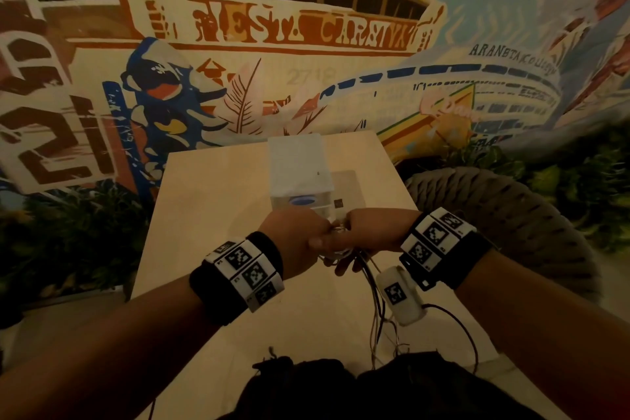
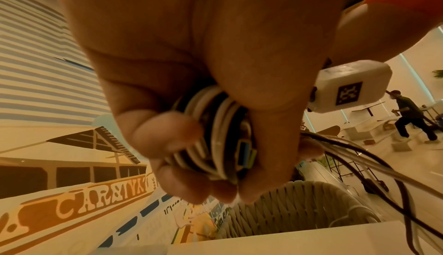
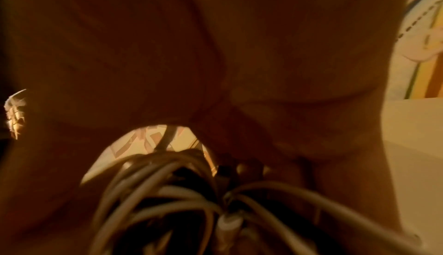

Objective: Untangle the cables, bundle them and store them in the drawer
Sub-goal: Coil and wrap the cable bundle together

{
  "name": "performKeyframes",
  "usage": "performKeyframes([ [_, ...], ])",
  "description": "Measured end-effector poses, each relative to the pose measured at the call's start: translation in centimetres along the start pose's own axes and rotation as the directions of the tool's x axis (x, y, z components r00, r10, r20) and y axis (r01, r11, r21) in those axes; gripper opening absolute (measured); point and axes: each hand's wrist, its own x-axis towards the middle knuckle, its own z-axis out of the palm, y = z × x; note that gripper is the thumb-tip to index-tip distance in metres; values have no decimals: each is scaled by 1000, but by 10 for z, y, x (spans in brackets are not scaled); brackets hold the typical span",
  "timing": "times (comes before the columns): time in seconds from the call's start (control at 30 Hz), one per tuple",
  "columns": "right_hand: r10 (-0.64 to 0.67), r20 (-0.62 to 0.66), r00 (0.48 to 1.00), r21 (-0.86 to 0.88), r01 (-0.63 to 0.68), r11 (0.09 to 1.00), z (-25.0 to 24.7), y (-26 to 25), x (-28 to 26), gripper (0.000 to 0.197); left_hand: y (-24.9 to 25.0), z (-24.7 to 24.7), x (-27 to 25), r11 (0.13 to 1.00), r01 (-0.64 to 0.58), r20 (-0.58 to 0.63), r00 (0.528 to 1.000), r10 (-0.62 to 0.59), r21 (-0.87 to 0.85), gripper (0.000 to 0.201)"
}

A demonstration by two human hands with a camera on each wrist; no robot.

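A coil of white and black cables [image 2: 215,130] sits in my left hand [image 1: 300,242], whose fingers curl round it; a blue-tipped plug [image 2: 244,153] pokes out of the loops. My right hand [image 1: 368,235] meets the left above the table and grips the same bundle [image 3: 182,192]. Loose cable ends [image 1: 375,300] trail from both hands down toward my lap. A small translucent drawer unit [image 1: 300,174] stands on the table just beyond my hands; whether its drawer is open I cannot tell.
The pale wooden table [image 1: 211,215] is narrow and butts against a painted mural wall. A woven grey chair [image 1: 511,232] stands at its right. Far off in the left wrist view, a person [image 2: 410,115] walks among furniture.
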Motion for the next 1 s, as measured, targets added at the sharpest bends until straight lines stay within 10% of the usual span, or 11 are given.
performKeyframes([
  [0.23, 75, -110, 991, -232, -99, 968, 14, -5, 10, 17, 14, 4, 9, 1000, 30, 154, 988, -31, 4, 24],
  [0.47, 62, -244, 968, -291, -134, 947, 18, 2, 14, 16, 5, 12, 11, 997, 69, -3, 998, -69, -45, 26],
  [0.63, 25, -193, 981, -123, -50, 991, 6, 11, 4, 4, -8, 7, 0, 949, 31, -170, 981, -89, -315, 121],
  [0.77, 35, -155, 987, -98, -50, 994, 0, 13, 4, 13, -4, 5, -9, 984, -160, -232, 963, 139, -74, 76],
  [1.0, 42, -115, 992, -83, -52, 995, -1, 11, 7, 23, 7, 5, -6, 996, -93, -111, 990, 91, -11, 32],
])
